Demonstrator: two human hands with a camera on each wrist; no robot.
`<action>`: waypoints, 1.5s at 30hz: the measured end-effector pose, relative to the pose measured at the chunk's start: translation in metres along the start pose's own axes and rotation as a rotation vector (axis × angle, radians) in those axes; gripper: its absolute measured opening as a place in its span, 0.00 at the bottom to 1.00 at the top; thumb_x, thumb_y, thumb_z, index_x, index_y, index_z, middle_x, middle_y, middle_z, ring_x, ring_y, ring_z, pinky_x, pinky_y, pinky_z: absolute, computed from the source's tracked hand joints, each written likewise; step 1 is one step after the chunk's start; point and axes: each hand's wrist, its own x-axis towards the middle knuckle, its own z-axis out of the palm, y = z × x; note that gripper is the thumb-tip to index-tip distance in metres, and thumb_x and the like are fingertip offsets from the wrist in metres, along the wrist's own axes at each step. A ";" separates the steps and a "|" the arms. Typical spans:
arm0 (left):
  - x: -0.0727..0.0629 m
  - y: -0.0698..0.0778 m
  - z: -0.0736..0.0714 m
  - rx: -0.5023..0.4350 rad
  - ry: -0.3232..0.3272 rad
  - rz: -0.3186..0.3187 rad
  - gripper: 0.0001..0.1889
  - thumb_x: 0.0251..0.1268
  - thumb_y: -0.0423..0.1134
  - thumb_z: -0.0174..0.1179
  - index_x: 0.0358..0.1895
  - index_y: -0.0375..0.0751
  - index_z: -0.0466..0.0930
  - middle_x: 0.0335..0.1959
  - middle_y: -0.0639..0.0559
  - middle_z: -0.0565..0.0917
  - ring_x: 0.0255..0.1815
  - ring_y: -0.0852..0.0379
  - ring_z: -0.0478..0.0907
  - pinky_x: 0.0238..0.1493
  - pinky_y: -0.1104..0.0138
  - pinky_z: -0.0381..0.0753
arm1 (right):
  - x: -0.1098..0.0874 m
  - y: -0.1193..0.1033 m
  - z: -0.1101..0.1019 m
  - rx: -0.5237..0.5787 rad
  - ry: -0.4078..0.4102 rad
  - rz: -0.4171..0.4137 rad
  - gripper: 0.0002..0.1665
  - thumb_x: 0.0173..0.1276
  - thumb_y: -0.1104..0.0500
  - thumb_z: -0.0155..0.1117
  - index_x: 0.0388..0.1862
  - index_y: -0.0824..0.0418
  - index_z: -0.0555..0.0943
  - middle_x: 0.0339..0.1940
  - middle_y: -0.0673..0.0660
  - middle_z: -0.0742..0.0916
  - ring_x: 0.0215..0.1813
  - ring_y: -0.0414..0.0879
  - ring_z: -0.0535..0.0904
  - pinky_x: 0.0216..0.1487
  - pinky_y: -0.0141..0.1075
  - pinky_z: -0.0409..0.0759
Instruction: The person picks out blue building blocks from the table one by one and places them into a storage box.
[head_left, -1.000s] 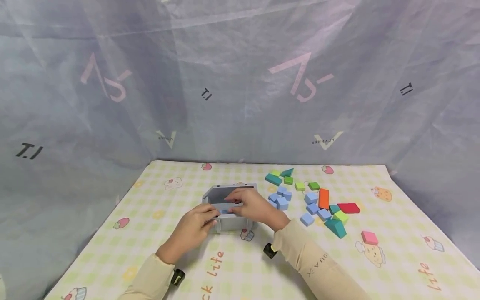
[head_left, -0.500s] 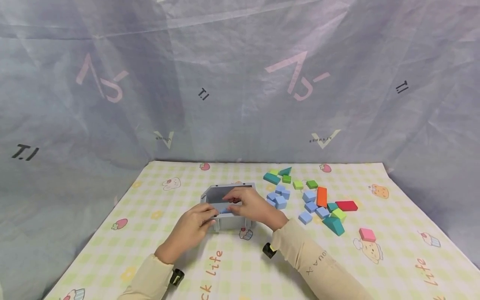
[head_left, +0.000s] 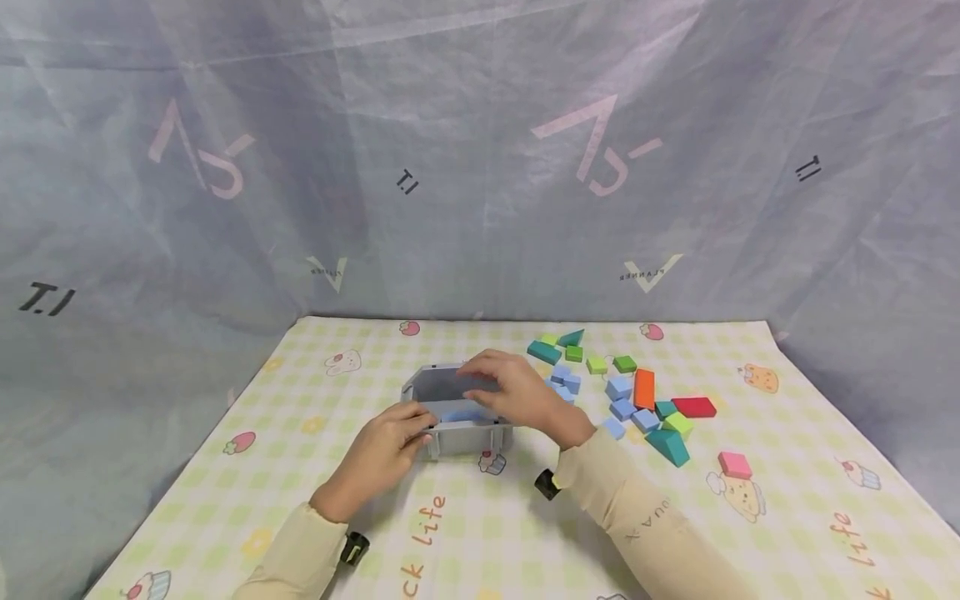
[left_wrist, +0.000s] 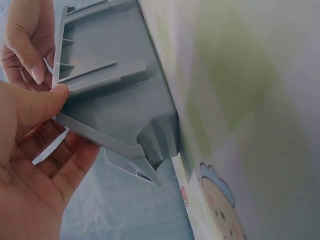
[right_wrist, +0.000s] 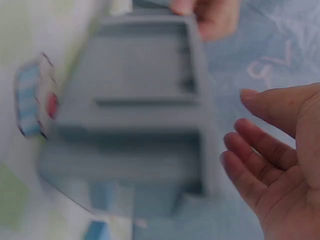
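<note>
A grey plastic box (head_left: pixel 467 443), open at the top, stands on the tablecloth with something light blue (head_left: pixel 459 415) inside. My left hand (head_left: pixel 380 450) grips its front left corner; in the left wrist view the thumb lies on the outer side of the box wall (left_wrist: pixel 110 47) and the fingers are behind the rim. Over the right part of the box is my right hand (head_left: pixel 522 398), its fingers spread from the thumb. The right wrist view shows that hand (right_wrist: pixel 285 155) beside the box rim, holding nothing.
Right of the box lie several light blue cubes (head_left: pixel 619 388), with green and teal blocks (head_left: pixel 543 352) behind. An orange block (head_left: pixel 644 389), a red block (head_left: pixel 694 407), a teal wedge (head_left: pixel 668 447) and a pink block (head_left: pixel 735 465) lie further right. A grey curtain hangs beyond the table.
My right hand has risen out of the box and moved slightly right, with its thumb and fingers further apart. More light blue shows inside. My left hand stays at the corner.
</note>
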 end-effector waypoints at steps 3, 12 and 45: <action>0.001 0.000 0.000 -0.002 0.014 0.007 0.11 0.62 0.31 0.69 0.47 0.39 0.88 0.44 0.55 0.84 0.44 0.58 0.79 0.42 0.64 0.81 | -0.002 0.003 -0.016 -0.042 0.030 0.035 0.17 0.69 0.60 0.69 0.56 0.58 0.84 0.53 0.53 0.84 0.51 0.51 0.83 0.50 0.46 0.82; -0.001 0.000 0.002 -0.007 0.014 -0.012 0.12 0.63 0.31 0.68 0.49 0.41 0.88 0.44 0.56 0.84 0.44 0.59 0.79 0.42 0.65 0.81 | -0.014 0.025 -0.058 -0.082 0.009 0.193 0.21 0.67 0.61 0.71 0.59 0.58 0.83 0.58 0.55 0.83 0.55 0.54 0.81 0.55 0.49 0.81; -0.001 0.001 0.002 -0.017 0.002 -0.012 0.11 0.64 0.32 0.67 0.48 0.42 0.88 0.44 0.57 0.83 0.42 0.61 0.77 0.41 0.66 0.80 | -0.044 0.104 -0.054 -0.225 -0.098 0.462 0.11 0.61 0.72 0.64 0.41 0.66 0.87 0.38 0.58 0.88 0.41 0.51 0.81 0.51 0.49 0.81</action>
